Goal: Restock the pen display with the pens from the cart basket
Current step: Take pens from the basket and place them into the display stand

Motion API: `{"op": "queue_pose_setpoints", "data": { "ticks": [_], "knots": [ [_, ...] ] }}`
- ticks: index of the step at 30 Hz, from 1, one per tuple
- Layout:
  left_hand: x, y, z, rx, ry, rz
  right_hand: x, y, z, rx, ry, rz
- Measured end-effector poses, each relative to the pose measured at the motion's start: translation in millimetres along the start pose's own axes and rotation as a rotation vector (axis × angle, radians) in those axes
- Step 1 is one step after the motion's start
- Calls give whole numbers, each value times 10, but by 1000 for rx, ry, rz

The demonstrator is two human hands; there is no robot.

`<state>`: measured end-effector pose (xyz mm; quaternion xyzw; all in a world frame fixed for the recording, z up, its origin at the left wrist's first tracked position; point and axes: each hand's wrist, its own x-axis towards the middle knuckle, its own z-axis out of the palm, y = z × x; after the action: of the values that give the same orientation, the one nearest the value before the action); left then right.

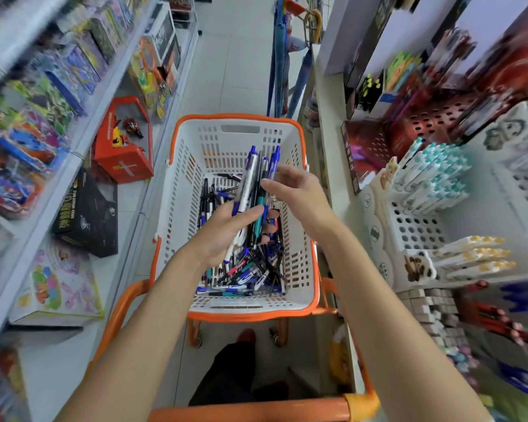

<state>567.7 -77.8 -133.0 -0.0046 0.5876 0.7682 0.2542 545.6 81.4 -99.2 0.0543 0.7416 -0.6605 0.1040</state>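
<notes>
Left hand [226, 229] grips a blue-and-white plastic pen bundle [252, 181] over the orange-rimmed white basket [238, 118] centre; right hand [290, 190] pinches its top. Loose pens [244, 277] cover the basket floor and the white perforated display [415, 222] shows empty holes. Restocking is judged to be at an early stage.

Hands: two, left hand [223, 233] and right hand [293, 190]. Cart [247, 411]: one. Basket [238, 118]: one. Held pens [250, 184]: one bundle, around six, exact number unclear because they overlap. Loose pens [244, 275] in the basket: dozens, too tangled to count. Pen display [415, 226]: one. Yellow-capped pens [470, 257]: three rows. Teal-capped pens [433, 175]: several rows, too blurred to count. Red box [125, 159]: one. Black box [89, 214]: one.
</notes>
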Motion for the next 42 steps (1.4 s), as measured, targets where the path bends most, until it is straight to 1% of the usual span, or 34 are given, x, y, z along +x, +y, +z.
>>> {"op": "queue_pose_setpoints", "data": {
  "ticks": [2,6,9,14,16,18,20,21,23,25,28,31,34,36,37,38,39,40,42],
  "knots": [
    [-6,-3,-15,5,-2,9,-6,-50,-56,-1,-17,-61],
    [22,-39,-32,-52,15,19,1,-41,-107,12,-25,-92],
    [62,-70,-46,-3,41,32,19,-41,-142,-31,-5,-129],
    [103,-105,-53,16,85,36,96,-61,-221,-1,32,-99],
    [129,-100,-55,4,133,22,110,-103,-242,-2,140,-159],
    [200,-122,-54,-6,174,-1,107,-172,-251,13,324,-265],
    [245,-110,-5,-110,219,-24,104,-190,-206,4,454,-357],
    [270,-90,27,-187,243,-29,107,-157,-164,-24,475,-385],
    [335,-54,87,-296,297,-40,113,-18,-71,-142,452,-415],
    [406,-41,105,-339,348,-42,105,139,12,-310,415,-452],
    [485,-54,105,-429,387,-67,95,332,77,-569,405,-592],
    [514,-56,107,-568,388,-84,92,435,107,-820,393,-645],
    [526,-48,79,-591,375,-89,103,430,86,-894,305,-706],
    [526,-18,52,-554,355,-62,103,386,44,-913,186,-691],
    [521,-2,29,-535,348,-48,96,342,23,-884,124,-639],
    [511,17,1,-500,335,-39,99,278,4,-796,86,-558],
    [492,38,-39,-437,305,-31,119,189,-13,-661,86,-468],
    [461,57,-72,-361,259,-26,169,96,-41,-503,127,-385],
    [386,87,-113,-227,122,-28,303,-124,-121,-290,199,-237]
  ]
}}
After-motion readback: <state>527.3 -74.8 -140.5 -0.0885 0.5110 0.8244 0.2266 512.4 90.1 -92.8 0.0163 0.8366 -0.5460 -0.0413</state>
